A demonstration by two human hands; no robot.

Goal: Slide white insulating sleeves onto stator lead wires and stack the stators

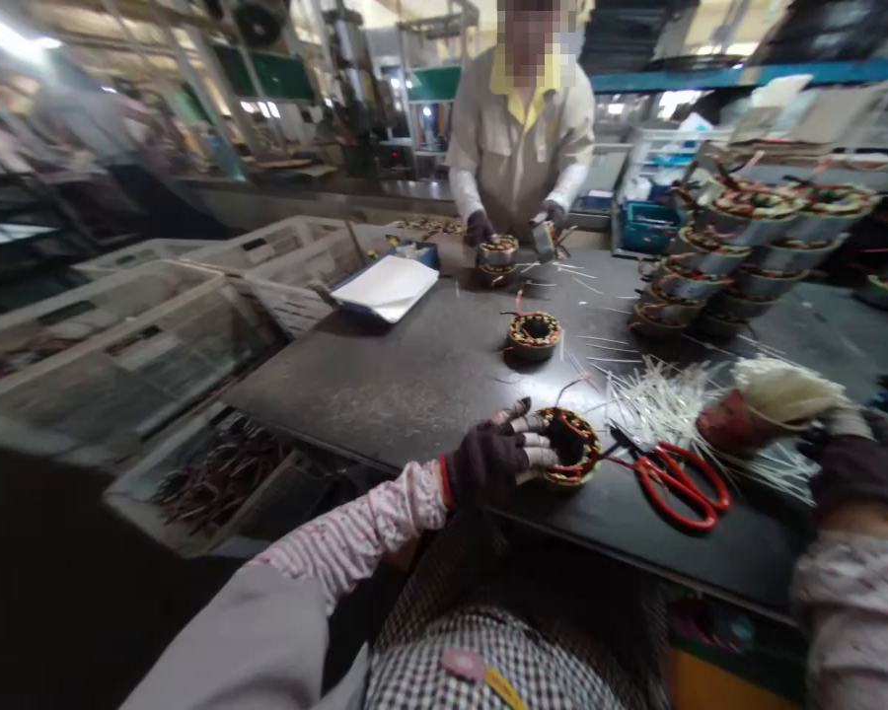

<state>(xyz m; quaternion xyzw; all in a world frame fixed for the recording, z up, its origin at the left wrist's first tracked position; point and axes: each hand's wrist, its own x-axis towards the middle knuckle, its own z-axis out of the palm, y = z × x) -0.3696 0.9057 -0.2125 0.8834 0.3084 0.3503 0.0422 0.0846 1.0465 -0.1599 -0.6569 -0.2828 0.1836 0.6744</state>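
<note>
My left hand (499, 456), in a dark glove with pale-wrapped fingers, holds the near-left rim of a wire-wound motor stator (578, 471). The stator lies on the dark table, its open bore facing up. At the right edge, my right hand (865, 468) is beside a thick bundle of white cable ties (788, 387) in a reddish-brown holder (736, 422); blur hides its fingers. Loose white cable ties (655, 399) spread left of the holder. Red-handled scissors (685, 483) lie between my hands, near the stator. Another stator (534, 335) sits farther up the table.
Across the table (385, 385) a co-worker (525, 138) handles stators with gloved hands. Stacked stators (755, 247) stand at the back right. White paper (389, 286) lies on a tray at the far left edge. Plastic crates (140, 345) stand left of the table.
</note>
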